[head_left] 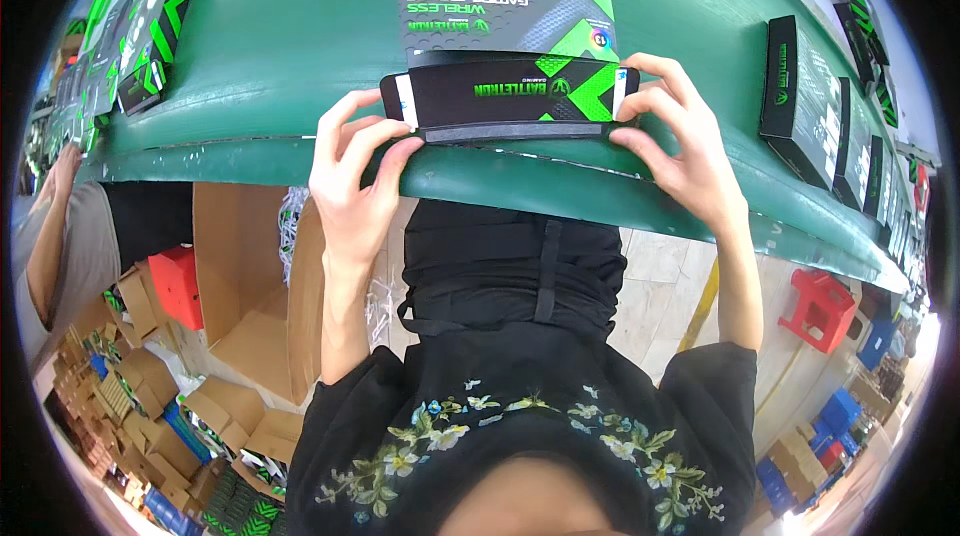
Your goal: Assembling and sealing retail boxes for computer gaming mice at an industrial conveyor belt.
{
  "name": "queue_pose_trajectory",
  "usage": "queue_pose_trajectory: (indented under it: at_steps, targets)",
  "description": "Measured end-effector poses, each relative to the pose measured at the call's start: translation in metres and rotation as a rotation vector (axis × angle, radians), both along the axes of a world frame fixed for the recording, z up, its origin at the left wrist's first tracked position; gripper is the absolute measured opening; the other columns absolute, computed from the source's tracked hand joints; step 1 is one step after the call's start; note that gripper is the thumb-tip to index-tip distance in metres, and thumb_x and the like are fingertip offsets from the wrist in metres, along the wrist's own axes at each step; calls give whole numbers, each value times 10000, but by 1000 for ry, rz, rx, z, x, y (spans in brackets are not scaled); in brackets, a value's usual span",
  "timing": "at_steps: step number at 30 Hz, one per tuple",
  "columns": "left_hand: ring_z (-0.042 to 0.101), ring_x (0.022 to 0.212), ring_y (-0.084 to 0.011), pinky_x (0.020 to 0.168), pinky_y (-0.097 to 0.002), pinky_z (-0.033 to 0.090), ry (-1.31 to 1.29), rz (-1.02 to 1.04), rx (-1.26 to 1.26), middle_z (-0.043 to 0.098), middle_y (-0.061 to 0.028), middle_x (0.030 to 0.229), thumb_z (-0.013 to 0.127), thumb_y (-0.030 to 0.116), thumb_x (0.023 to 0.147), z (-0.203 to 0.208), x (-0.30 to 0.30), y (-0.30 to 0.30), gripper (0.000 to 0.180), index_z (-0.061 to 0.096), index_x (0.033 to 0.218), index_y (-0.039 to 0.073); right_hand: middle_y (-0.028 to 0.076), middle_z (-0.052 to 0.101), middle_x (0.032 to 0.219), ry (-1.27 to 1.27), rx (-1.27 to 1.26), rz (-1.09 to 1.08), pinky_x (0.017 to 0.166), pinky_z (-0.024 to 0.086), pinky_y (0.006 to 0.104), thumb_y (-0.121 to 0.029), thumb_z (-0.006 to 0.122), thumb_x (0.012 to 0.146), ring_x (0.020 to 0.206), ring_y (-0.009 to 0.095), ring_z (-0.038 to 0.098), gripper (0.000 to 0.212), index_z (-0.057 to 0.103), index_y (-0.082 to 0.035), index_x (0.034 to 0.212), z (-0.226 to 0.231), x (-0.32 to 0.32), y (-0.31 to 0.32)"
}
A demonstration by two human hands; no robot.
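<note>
A grey, black and green cardboard mouse box [500, 11] lies on the green table, reaching past the top of the view. Its near end is a black end flap [490, 94] with a green pattern, facing me, with a narrow tuck edge along the bottom. At the flap's left end, my left hand [352, 164] is closed, thumb and fingers pinching the small side tab. My right hand [690, 151] grips the opposite end the same way, its thumb below and fingers above. Both hands are at the table's front edge. The box's inside is hidden.
Similar boxes stand in a row on the table's right [800, 111], and more lie at the far left [160, 36]. A co-worker's arm [55, 226] is at the left rim. Below are an open carton [245, 286], a red stool [820, 308] and a red bin [177, 286].
</note>
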State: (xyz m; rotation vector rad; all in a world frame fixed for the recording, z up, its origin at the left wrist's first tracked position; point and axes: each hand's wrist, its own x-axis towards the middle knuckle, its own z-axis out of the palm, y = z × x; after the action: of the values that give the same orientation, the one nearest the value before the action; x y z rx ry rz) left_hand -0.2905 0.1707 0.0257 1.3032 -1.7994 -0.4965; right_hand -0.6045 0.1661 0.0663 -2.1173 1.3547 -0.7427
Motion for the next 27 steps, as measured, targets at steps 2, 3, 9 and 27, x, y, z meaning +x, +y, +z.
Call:
queue_pose_trajectory:
  at_steps: [2,3,9,27]
  targets:
    - [667,830,-204,713,-323,540,-31,-20,-64,603,-121,1178,748,-24,757,-1,2,-3,169,688,909,21,121,554,1211,21,-16,2,839,493,379,-35,726,788,908,260,635,186,585,-18,908,-1,-1,2]
    - [667,830,-204,713,-323,540,-30,-24,-63,603,-121,1178,748,-24,757,0,2,-5,169,688,909,21,123,555,1213,8,1,-16,835,495,378,-29,724,789,905,257,637,178,587,-18,902,-3,-3,3]
    - [655,793,-204,761,-293,511,9,-44,12,685,-100,941,724,-46,779,-2,4,-10,148,678,912,0,123,556,1231,34,-49,-41,819,503,370,-9,714,794,870,245,647,146,600,-15,887,-7,-6,1]
    - [635,885,-132,838,-259,493,672,-103,363,679,-79,940,705,-60,843,12,-2,-1,178,646,1009,-33,111,550,1323,40,-158,-76,884,466,380,-1,722,766,1000,281,580,179,610,-35,901,-19,-7,12]
